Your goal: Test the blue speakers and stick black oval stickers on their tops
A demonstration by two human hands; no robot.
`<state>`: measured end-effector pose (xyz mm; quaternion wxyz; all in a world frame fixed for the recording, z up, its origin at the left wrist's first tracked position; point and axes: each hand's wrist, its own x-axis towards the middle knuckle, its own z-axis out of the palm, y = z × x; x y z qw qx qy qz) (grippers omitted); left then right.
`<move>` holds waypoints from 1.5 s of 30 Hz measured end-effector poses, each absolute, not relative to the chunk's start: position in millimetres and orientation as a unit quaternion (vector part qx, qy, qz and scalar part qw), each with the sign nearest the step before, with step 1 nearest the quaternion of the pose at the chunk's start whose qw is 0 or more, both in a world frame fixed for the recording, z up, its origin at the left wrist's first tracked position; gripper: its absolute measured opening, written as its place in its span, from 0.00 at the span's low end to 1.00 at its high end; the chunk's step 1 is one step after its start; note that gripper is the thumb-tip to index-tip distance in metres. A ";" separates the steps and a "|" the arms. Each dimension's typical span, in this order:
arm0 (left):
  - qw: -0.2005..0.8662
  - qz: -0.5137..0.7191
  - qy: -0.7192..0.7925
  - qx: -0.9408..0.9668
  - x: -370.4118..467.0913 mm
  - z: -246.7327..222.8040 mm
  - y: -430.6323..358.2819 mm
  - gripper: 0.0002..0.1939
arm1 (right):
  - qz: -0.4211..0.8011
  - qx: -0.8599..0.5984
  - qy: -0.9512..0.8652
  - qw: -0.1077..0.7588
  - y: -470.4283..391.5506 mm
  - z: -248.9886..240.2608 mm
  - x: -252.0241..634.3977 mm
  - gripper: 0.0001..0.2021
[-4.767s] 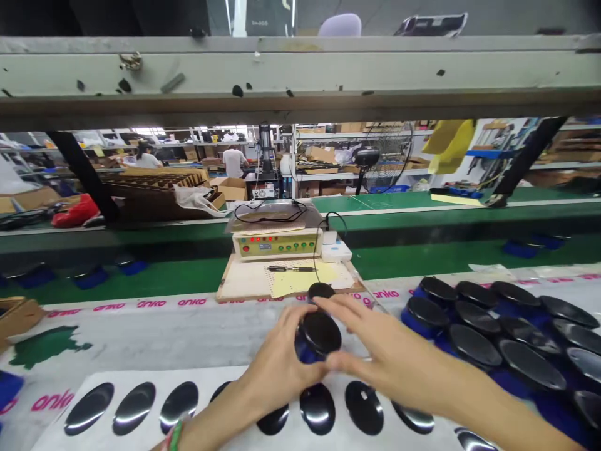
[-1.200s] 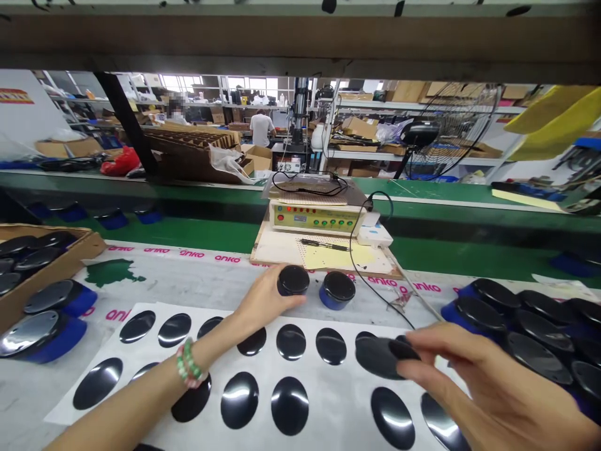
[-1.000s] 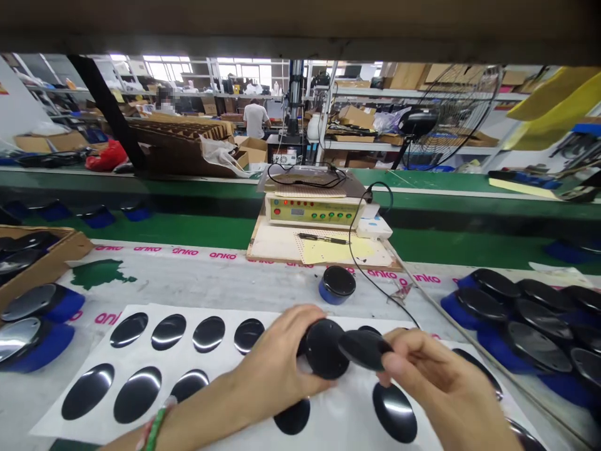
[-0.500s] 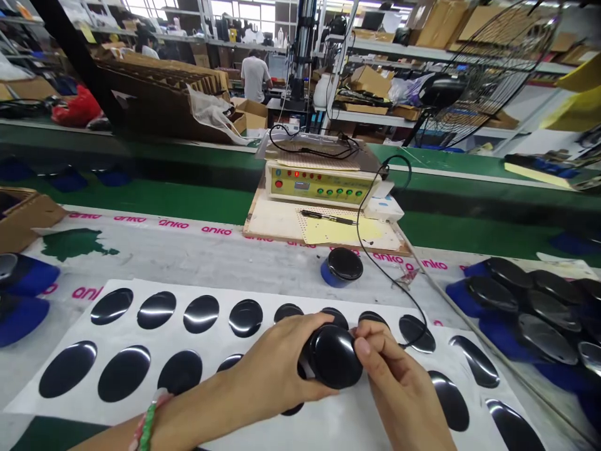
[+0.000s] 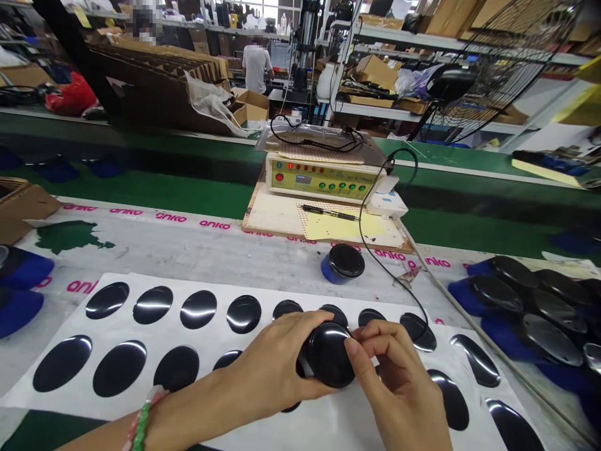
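Observation:
In the middle of the head view, my left hand (image 5: 277,357) is wrapped round a round piece with a glossy black top (image 5: 328,356). That top faces me, tilted. My right hand (image 5: 399,376) is closed at the piece's right edge, thumb against the rim and fingers curled behind; whether something thin is pinched there I cannot tell. Beneath both hands lies a white sheet (image 5: 300,432) bearing rows of glossy black oval discs (image 5: 176,369), some hidden by my hands and left forearm. Beyond it stands a blue cup-shaped piece with a black top (image 5: 345,263).
Many blue pieces with dark tops (image 5: 530,307) crowd the right; others (image 5: 21,310) sit at far left. A control box (image 5: 305,181) rests on a board with a pen (image 5: 328,213). A black cable (image 5: 362,232) runs towards my right hand. Behind is a green conveyor (image 5: 197,194).
My right thumb has slid slightly left onto the edge of the black top, and its fingers have curled more. The view has shifted a little; my left hand keeps its hold.

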<state>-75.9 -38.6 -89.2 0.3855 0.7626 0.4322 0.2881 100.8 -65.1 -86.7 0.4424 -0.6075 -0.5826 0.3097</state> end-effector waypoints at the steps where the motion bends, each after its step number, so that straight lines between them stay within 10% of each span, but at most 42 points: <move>1: 0.386 0.286 0.434 0.762 -75.8 -89.6 -38.9 0.35 | 0.306 -0.614 -0.576 0.443 -65.6 -85.1 98.8 0.11; 12: 0.371 0.265 0.432 0.778 -78.4 -89.3 -38.9 0.35 | 0.251 -0.628 -0.588 0.443 -68.9 -76.9 85.9 0.11; 22: 0.204 0.194 0.375 0.883 -83.5 -84.6 -47.2 0.28 | 0.134 -0.642 -0.708 0.261 -49.7 -87.8 152.6 0.15; 32: 0.063 0.410 0.620 0.666 -194.1 -46.7 157.7 0.22 | 0.012 -0.609 -0.763 0.214 -40.9 -92.0 262.1 0.20; 41: 0.063 0.455 0.554 0.695 -133.4 -40.2 128.8 0.29 | 0.183 -0.498 -0.841 0.109 -78.9 -77.3 191.6 0.21; 45: 0.267 0.344 0.460 0.774 -47.2 -64.6 62.0 0.39 | 0.215 -0.475 -0.849 0.087 -68.9 -63.4 172.3 0.22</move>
